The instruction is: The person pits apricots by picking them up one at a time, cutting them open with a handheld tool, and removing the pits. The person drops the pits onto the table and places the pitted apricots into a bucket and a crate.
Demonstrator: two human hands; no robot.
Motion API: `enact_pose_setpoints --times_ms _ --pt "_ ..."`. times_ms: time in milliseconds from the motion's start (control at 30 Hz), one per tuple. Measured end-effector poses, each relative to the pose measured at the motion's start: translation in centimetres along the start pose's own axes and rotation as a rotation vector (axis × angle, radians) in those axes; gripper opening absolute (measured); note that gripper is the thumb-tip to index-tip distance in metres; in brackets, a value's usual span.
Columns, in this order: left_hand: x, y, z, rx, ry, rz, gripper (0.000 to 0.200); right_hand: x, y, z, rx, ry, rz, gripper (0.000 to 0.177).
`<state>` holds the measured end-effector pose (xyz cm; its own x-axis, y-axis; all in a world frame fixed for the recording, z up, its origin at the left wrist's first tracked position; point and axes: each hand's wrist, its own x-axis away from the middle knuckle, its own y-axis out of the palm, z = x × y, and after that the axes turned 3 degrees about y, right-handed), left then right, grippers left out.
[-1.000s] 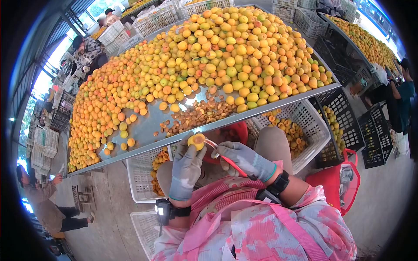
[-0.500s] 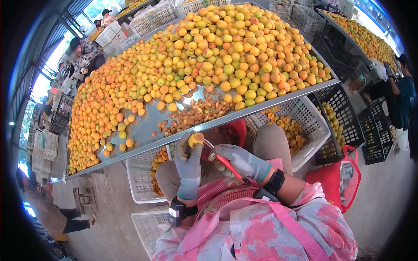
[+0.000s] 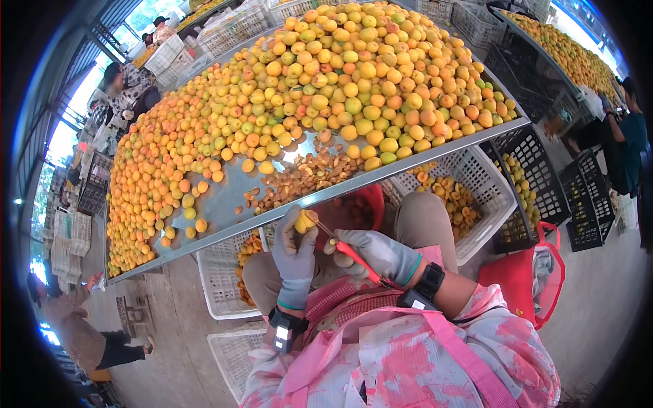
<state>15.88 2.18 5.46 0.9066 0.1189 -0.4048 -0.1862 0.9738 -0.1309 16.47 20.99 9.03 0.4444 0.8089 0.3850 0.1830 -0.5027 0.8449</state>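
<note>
My gloved left hand (image 3: 294,257) is closed around a yellow apricot (image 3: 306,221), held just below the metal table's front rim (image 3: 381,177). The apricot's cut face is turned toward the right. My gloved right hand (image 3: 381,253) grips a red-handled pitting tool (image 3: 359,262); its thin metal shaft points at the apricot, with the tip at or in the fruit. Whether the pit is still inside cannot be made out. On the table above my hands lies a heap of brown apricot pits (image 3: 307,179), in front of a large mound of whole apricots (image 3: 381,81).
Below the table rim sits a red bucket (image 3: 371,202). White crates with opened apricots stand beside both knees, one right (image 3: 502,197) and one left (image 3: 216,292). Black crates (image 3: 586,204) and a red bag (image 3: 507,279) are at the right. Other people are nearby at both sides.
The tool's shaft has straightened and turned slightly against the apricot, whose cut face shows more openly. Both hands stay almost in place. A person at far left has raised an arm toward the table.
</note>
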Motion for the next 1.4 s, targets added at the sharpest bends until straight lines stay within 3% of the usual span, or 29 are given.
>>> enact_pose_setpoints --times_ms 133,167,200,333,433,500,633,800,867,967,1233,1300,1333,1400 --pt "0.2 -0.1 -0.7 -0.032 0.034 0.007 0.045 -0.9 -1.2 0.5 -0.094 0.007 -0.119 0.036" --pt "0.1 -0.3 -0.9 -0.205 0.088 -0.019 0.046 -1.1 -1.5 0.7 -0.157 0.021 -0.182 0.036" --pt "0.0 -0.4 -1.1 -0.378 0.142 -0.044 0.047 -1.3 -1.7 0.7 -0.159 0.021 -0.182 0.036" --pt "-0.2 0.0 -1.5 -0.412 0.109 -0.032 0.042 -2.0 -2.6 0.9 -0.271 0.037 -0.168 0.035" --pt "-0.2 0.0 -2.0 -0.15 -0.07 0.01 0.042 -1.4 -2.2 0.6 -0.272 0.023 -0.152 0.035" --pt "-0.2 -0.4 -2.2 0.293 -0.35 0.034 0.041 -1.1 -2.2 0.5 -0.253 0.012 -0.115 0.035" --pt "-0.4 -1.0 -1.4 0.371 -0.5 0.117 0.042 -1.3 -3.0 0.3 -0.164 0.002 -0.038 0.033" --pt "-0.6 -1.8 0.1 0.679 -0.604 0.048 0.043 -0.9 -2.9 -0.1 0.011 -0.037 0.123 0.031" --pt "-0.4 -2.0 0.3 0.624 -0.57 0.01 0.046 -0.1 -1.8 -0.8 0.224 -0.164 0.266 0.029" --pt "-0.2 -1.4 0.4 0.504 -0.468 -0.058 0.052 0.2 -0.3 -2.5 0.33 -0.181 0.364 0.031" --pt "0.0 -0.8 0.4 0.223 -0.247 -0.121 0.061 -0.3 2.6 -2.9 0.634 -0.354 0.432 0.042" --pt "0.0 -1.0 0.5 -0.058 -0.163 -0.185 0.06 -0.8 2.5 -2.8 0.726 -0.423 0.449 0.044" --pt "0.0 -0.9 0.8 -0.065 -0.158 -0.173 0.06 -1.6 1.6 -2.7 0.874 -0.496 0.493 0.046" --pt "-0.1 -0.9 2.2 -0.37 0.004 -0.23 0.061 -2.2 2.2 -3.0 1.162 -0.599 0.57 0.049"
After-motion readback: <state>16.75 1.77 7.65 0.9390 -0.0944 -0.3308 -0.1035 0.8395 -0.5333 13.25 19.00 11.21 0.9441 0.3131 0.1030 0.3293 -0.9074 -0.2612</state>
